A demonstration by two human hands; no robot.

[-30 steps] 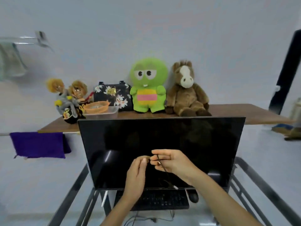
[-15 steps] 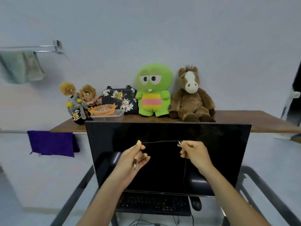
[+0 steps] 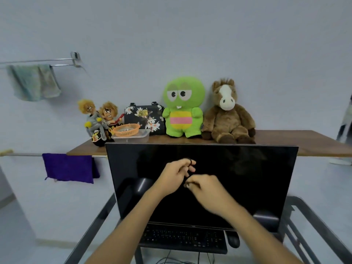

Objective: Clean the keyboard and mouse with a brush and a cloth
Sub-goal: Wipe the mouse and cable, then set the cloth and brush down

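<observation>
Below both hands' fingers (image 3: 190, 169) lie keyboard (image 3: 182, 238), mouse (image 3: 233, 240).

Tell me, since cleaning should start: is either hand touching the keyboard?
No, both hands are raised before the dark screen, above the keyboard.

**Hidden, cropped and indistinct regions**

Both hands are motion-blurred; the thin dark item pinched by the left hand (image 3: 179, 173) and right hand (image 3: 204, 185) cannot be identified. The right forearm covers part of the black keyboard (image 3: 182, 239). The black screen (image 3: 238, 180) hides the brown plush horse's (image 3: 227, 115) feet. The pale green towel (image 3: 35, 81) is blurred.
</observation>
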